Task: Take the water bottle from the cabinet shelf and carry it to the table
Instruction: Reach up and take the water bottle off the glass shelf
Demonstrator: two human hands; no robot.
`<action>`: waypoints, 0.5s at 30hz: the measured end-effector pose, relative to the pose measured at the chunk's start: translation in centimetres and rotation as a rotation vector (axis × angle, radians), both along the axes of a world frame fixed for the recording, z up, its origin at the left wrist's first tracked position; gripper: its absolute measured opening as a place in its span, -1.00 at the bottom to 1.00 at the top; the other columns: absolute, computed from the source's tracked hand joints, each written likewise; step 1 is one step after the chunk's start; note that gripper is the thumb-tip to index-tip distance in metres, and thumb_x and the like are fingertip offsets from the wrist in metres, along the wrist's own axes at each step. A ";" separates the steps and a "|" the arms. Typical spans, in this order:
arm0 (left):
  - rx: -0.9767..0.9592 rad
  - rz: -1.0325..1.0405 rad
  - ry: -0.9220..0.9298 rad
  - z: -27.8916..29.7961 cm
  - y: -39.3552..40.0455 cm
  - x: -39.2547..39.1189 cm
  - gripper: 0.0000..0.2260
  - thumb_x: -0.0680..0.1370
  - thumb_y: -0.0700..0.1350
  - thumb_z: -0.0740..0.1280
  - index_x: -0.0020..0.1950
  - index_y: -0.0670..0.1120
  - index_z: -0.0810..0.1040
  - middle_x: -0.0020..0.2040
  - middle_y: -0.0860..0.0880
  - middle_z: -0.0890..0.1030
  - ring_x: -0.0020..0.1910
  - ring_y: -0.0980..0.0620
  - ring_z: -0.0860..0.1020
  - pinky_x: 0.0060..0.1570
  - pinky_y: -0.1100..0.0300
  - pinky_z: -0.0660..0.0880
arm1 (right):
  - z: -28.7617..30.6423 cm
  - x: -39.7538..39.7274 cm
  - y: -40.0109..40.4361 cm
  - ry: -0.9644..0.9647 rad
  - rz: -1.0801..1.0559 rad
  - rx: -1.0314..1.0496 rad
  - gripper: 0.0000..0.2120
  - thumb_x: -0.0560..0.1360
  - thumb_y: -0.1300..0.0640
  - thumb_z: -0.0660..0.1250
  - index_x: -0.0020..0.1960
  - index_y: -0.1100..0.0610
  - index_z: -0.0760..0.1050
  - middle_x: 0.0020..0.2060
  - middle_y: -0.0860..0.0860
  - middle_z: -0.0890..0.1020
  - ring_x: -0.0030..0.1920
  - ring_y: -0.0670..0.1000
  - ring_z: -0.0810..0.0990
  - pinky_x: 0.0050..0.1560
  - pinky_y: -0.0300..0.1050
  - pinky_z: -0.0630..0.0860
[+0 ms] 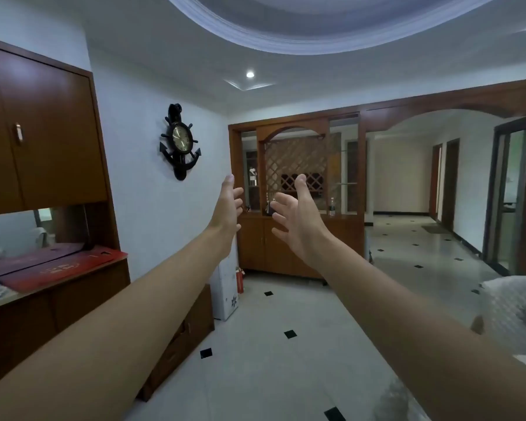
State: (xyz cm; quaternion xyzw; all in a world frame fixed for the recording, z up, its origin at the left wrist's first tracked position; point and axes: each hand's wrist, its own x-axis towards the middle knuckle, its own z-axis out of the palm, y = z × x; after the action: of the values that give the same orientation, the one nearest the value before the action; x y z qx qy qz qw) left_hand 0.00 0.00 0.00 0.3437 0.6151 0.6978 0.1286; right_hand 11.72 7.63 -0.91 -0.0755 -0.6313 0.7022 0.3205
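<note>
both arms reach straight out in front of the person, bare to the elbow, with the hands raised side by side and a small gap between them. the left hand (230,205) is turned edge-on, palm facing the right one, fingers loosely spread and holding nothing. the right hand (295,214) is also spread wide, palm toward the left one, thumb up, fingers curled a little, empty too.

far beyond the hands, across the tiled floor (286,344), stands a wooden cabinet (298,247) with a lattice panel in its upper part and shut doors below. on its shelf, just to the right of the right hand as seen here, a small bottle (332,206) with a white label stands upright; it is well apart from both hands and too small to make out in detail. a dark object sits on the same shelf between the two hands, partly hidden by the right fingers; i cannot tell what it is.

left of the left hand an anchor-shaped clock (181,141) hangs on the white wall. further left, beside the left forearm, is a brown wall cupboard (46,129) over a bench (0,299) with a red sheet (64,268) lying on it. below the right forearm, at the right edge, something wrapped in clear bubble plastic (516,311) shows.
</note>
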 end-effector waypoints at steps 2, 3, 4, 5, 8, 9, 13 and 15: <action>-0.004 0.017 -0.024 -0.6 -0.2 -1.3 -0.34 0.62 0.33 -0.07 0.57 -0.05 0.27 0.61 -0.16 0.23 0.56 -0.16 0.22 0.50 -0.25 0.11 | -0.3 -1.7 -0.5 -0.007 0.005 -0.018 -0.21 0.58 -0.38 -0.11 0.61 0.13 0.11 0.60 0.13 0.19 0.58 0.17 0.14 0.54 0.23 0.09; -0.016 0.021 -0.034 -1.1 -0.2 -2.3 -0.34 0.63 0.33 -0.07 0.58 -0.06 0.27 0.61 -0.17 0.23 0.56 -0.16 0.21 0.50 -0.25 0.11 | -0.6 -2.8 -0.5 -0.022 0.012 -0.018 -0.21 0.57 -0.38 -0.10 0.61 0.13 0.11 0.60 0.13 0.19 0.58 0.18 0.14 0.54 0.24 0.09; -0.022 0.015 -0.045 -1.5 -0.4 -3.0 -0.33 0.63 0.32 -0.07 0.58 -0.07 0.27 0.61 -0.17 0.23 0.57 -0.17 0.21 0.51 -0.24 0.11 | -0.9 -3.8 -0.8 -0.033 0.028 -0.012 -0.20 0.57 -0.38 -0.10 0.61 0.14 0.11 0.60 0.14 0.19 0.58 0.18 0.14 0.54 0.24 0.10; -0.025 0.016 -0.056 -1.8 -0.4 -4.0 -0.33 0.63 0.32 -0.08 0.58 -0.07 0.26 0.61 -0.17 0.22 0.57 -0.17 0.20 0.52 -0.23 0.11 | -1.2 -5.0 -1.0 -0.043 0.034 -0.013 -0.20 0.57 -0.38 -0.09 0.61 0.14 0.10 0.60 0.14 0.19 0.58 0.18 0.14 0.54 0.23 0.10; -0.023 0.027 -0.071 -2.5 -0.6 -7.1 -0.33 0.63 0.32 -0.07 0.58 -0.07 0.26 0.61 -0.17 0.24 0.56 -0.17 0.22 0.52 -0.22 0.13 | -1.8 -8.3 -1.1 -0.071 0.028 0.006 -0.21 0.58 -0.38 -0.10 0.61 0.13 0.08 0.60 0.13 0.19 0.58 0.18 0.14 0.52 0.23 0.11; -0.015 0.029 -0.076 -2.7 -0.6 -8.3 -0.33 0.63 0.32 -0.07 0.58 -0.07 0.27 0.60 -0.17 0.25 0.56 -0.16 0.23 0.52 -0.22 0.13 | -1.9 -9.5 -1.0 -0.077 0.026 0.005 -0.21 0.58 -0.38 -0.10 0.61 0.13 0.08 0.60 0.13 0.19 0.58 0.18 0.14 0.52 0.23 0.11; 0.018 0.033 -0.066 -3.9 -0.6 -12.7 -0.36 0.65 0.29 -0.09 0.60 -0.07 0.21 0.61 -0.15 0.23 0.57 -0.14 0.22 0.52 -0.15 0.13 | -2.5 -14.0 -0.9 -0.100 0.020 -0.015 -0.21 0.58 -0.37 -0.08 0.61 0.15 0.09 0.59 0.13 0.20 0.58 0.19 0.15 0.52 0.23 0.11; 0.021 0.037 -0.064 -4.4 -0.3 -14.7 -0.37 0.65 0.28 -0.09 0.61 -0.06 0.20 0.62 -0.14 0.23 0.57 -0.13 0.22 0.53 -0.15 0.11 | -2.8 -16.1 -0.9 -0.119 0.009 -0.012 -0.21 0.58 -0.37 -0.08 0.61 0.15 0.09 0.59 0.13 0.20 0.58 0.18 0.16 0.53 0.23 0.11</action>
State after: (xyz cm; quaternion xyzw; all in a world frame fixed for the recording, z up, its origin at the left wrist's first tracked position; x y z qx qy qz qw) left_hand -14.69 -0.31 -4.44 0.3109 0.6097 0.7171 0.1318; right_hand -4.40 6.71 -3.69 -0.1161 -0.6454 0.7017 0.2787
